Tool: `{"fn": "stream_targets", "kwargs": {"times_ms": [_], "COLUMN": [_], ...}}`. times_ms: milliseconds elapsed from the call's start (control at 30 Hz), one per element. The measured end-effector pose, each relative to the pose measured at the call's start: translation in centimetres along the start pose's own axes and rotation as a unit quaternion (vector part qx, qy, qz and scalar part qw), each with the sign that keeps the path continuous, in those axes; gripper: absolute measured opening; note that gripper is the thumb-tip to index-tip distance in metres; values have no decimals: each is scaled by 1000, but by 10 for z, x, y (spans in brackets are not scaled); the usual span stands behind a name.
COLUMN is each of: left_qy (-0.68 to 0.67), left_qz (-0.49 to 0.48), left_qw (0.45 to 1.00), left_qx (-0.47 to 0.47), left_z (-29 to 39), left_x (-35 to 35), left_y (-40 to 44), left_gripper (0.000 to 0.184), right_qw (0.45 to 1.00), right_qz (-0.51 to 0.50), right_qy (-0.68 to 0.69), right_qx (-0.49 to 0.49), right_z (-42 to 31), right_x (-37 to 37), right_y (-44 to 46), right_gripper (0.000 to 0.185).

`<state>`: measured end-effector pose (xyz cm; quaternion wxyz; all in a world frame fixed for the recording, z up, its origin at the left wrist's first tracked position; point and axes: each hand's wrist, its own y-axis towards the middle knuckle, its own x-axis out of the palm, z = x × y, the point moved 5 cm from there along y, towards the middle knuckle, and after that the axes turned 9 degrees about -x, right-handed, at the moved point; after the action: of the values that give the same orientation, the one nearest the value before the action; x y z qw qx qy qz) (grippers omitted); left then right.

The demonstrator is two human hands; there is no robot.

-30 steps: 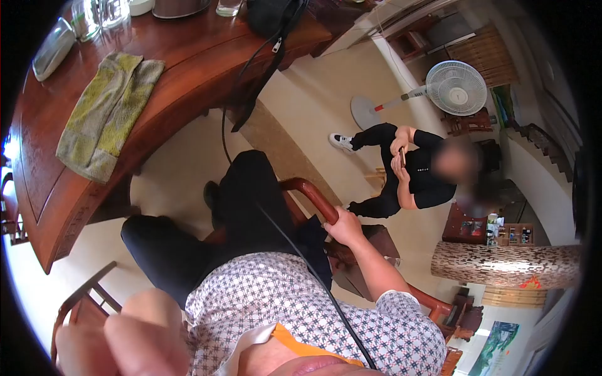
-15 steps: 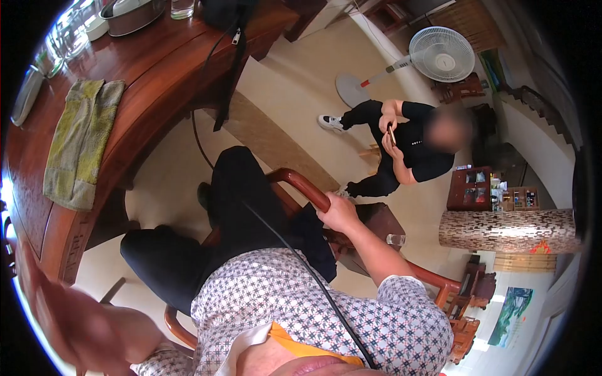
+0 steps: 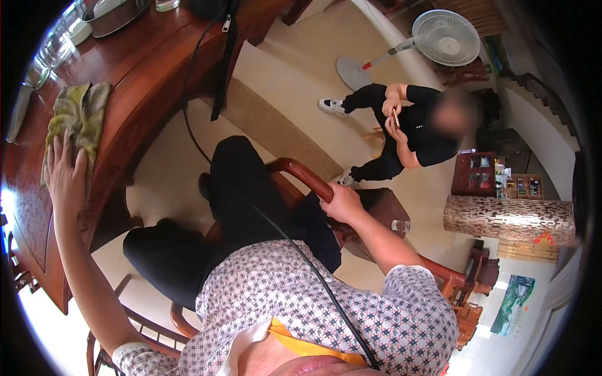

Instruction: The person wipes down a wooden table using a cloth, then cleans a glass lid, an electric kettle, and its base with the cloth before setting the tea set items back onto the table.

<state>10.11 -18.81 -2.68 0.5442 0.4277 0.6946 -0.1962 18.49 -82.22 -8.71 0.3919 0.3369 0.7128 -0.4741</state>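
Reddish wooden table [image 3: 147, 59], outstretched left hand [image 3: 64, 172] spread palm-down on towel [image 3: 83, 116]

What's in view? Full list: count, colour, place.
Cloth: one, green-grey, on table
Table: one, red-brown, upper left
Glassware: several, clear, table's far side
Pan: one, grey, on table
Bag: one, black, top edge
Fan: one, pale grey, upper right
Other person: one, black clothes, right
Pillar: one, brown-white, right
Wall picture: one, mostly green, lower right
Cable: one, black, across shirt
Chair: one, red-brown, beneath wearer
Left hand: one, bare, on cloth
Right hand: one, bare, gripping chair's arm
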Motion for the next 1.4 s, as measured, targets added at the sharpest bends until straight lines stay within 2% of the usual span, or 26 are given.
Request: {"fn": "stream_targets", "kwargs": {"times_ms": [100, 233, 533, 667, 767, 833, 933, 967, 1100, 1200, 1300, 1333, 1400], "left_qy": [-120, -146, -163, -174, -133, -144, -169, -169, -224, -281, -208, -384, -211], "left_qz": [31, 30, 34, 26, 49, 36, 0, -14, -48, -96, -141, -157, -183], "left_qw": [992, 987, 984, 982, 988, 987, 985, 985, 973, 952, 966, 875, 913], "left_qx": [9, 55, 57, 64, 65, 57, 28, 21, -22, -79, -63, -249, -298], "left_z": [32, 87, 93, 57, -11, -53, -115, -128, -158, -171, -172, -149, -105], "left_x": [-8, -42, -52, -42, -3, 9, 10, 5, -14, -11, -1, -26, -28], "left_y": [16, 26, 24, 17, 12, -5, -48, -63, -106, -109, -83, -71, -51], "left_gripper": [59, 61, 65, 65, 63, 62, 61, 61, 61, 64, 67, 77, 83], "right_qw": [1000, 1000, 999, 998, 997, 997, 998, 997, 999, 999, 1000, 1000, 1000], "right_qz": [2, -4, 25, 49, 64, 63, 63, 61, 29, 17, 4, 4, -9], "right_qy": [4, -3, -31, -28, -31, -39, -12, -30, -27, -25, -22, -22, -19], "right_qx": [0, 12, 10, 8, -5, -2, -30, -34, -27, -16, -2, 1, 3], "right_z": [0, -1, -4, -2, -4, 3, 3, -2, 0, 0, -2, -1, -2], "right_x": [0, 1, 1, 0, -1, 3, 7, 5, 8, 8, 7, 7, 4], "right_y": [0, 1, -6, -10, -12, -10, -6, -6, 1, 4, 6, 6, 5], "right_gripper": [40, 37, 32, 32, 34, 42, 47, 37, 45, 44, 43, 43, 43]}}
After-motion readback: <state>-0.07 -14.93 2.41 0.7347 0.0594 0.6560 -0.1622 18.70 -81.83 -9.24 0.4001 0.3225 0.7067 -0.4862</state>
